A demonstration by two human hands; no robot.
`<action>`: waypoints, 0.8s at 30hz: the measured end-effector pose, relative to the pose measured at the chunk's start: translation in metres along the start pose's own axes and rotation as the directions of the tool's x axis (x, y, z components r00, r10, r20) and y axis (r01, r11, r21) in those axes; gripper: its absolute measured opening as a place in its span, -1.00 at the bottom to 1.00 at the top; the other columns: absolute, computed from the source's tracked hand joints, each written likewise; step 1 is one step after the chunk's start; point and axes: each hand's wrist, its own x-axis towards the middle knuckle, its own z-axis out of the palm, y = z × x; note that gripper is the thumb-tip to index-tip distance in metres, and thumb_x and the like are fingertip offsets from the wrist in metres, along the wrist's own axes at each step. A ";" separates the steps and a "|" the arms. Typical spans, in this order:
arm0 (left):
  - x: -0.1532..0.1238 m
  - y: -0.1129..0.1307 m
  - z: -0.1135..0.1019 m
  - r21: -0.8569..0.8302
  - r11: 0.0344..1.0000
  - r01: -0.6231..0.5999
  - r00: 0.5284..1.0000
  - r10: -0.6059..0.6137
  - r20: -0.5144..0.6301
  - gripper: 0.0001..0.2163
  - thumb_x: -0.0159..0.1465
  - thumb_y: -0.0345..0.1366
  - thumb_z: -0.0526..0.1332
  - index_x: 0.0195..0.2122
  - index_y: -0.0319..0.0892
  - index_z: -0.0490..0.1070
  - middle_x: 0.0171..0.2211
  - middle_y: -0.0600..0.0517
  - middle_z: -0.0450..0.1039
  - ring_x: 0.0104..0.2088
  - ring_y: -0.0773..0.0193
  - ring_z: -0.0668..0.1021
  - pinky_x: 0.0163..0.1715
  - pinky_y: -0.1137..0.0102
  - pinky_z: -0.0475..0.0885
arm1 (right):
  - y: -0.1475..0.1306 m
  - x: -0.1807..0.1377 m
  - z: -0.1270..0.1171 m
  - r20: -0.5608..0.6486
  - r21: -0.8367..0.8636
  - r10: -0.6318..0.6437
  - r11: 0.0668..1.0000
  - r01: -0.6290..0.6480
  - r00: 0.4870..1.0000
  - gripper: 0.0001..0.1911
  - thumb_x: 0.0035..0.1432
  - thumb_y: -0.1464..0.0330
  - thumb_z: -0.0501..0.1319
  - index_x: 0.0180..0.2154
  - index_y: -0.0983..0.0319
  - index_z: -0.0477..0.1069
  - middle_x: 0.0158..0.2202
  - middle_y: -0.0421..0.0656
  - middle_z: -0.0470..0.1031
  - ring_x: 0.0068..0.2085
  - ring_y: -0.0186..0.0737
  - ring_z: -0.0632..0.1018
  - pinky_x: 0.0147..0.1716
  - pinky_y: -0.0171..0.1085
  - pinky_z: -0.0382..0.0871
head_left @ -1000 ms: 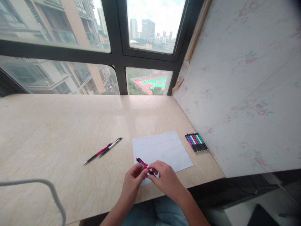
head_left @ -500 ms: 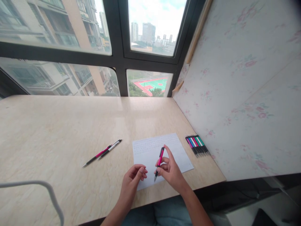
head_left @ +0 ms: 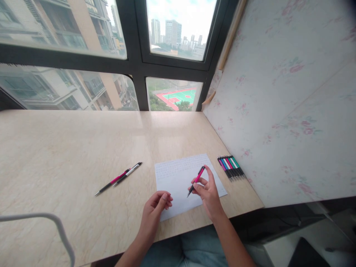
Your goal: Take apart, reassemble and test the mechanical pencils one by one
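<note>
A pink-and-black click pen (head_left: pixel 199 175) is held in my right hand (head_left: pixel 208 193), tilted over the paper with its tip pointing down and left. My right index fingertip rests at the pen's top end, while the thumb and other fingers grip its lower barrel. Beneath it lies a white sheet of paper (head_left: pixel 178 193) with lines of handwriting across its upper part. My left hand (head_left: pixel 156 207) rests at the sheet's lower left edge, fingers curled in against the thumb, and nothing shows in it.
Left of the paper, a pink-and-black pen (head_left: pixel 112 181) and a white-and-black pen (head_left: pixel 129 173) lie side by side on the marbled tabletop (head_left: pixel 69 148). Several coloured pens (head_left: pixel 230 167) form a row by the papered wall (head_left: pixel 278 111). A grey curved tube (head_left: pixel 55 222) stands at lower left.
My right hand has shifted right and slightly up with the pen, which now leans more. The left hand stays in about the same place. The view has tilted slightly.
</note>
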 end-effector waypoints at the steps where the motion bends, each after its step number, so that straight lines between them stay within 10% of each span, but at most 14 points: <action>1: 0.000 0.001 0.001 0.002 1.000 0.002 1.000 -0.002 -0.003 -0.72 0.21 -0.06 0.26 -0.34 -0.21 0.52 -0.43 -0.04 0.54 -0.45 0.24 0.51 -0.42 0.39 0.41 | 0.000 0.001 -0.001 -0.010 0.006 0.001 1.000 -0.001 1.000 0.02 -0.01 0.27 0.41 0.33 0.10 -0.15 -0.31 -0.20 0.54 -0.38 -0.18 0.62 -0.33 -0.20 0.48; 24: -0.010 0.006 0.006 0.264 0.956 -0.124 0.989 0.099 0.108 -0.81 0.24 -0.14 0.22 -0.31 -0.14 0.52 -0.39 -0.05 0.56 -0.36 0.14 0.57 -0.33 0.34 0.43 | 0.005 0.008 -0.019 -0.067 0.151 0.028 0.988 -0.018 0.997 -0.05 -0.01 0.33 0.43 0.29 0.02 -0.05 -0.31 -0.24 0.53 -0.33 -0.21 0.61 -0.23 -0.15 0.50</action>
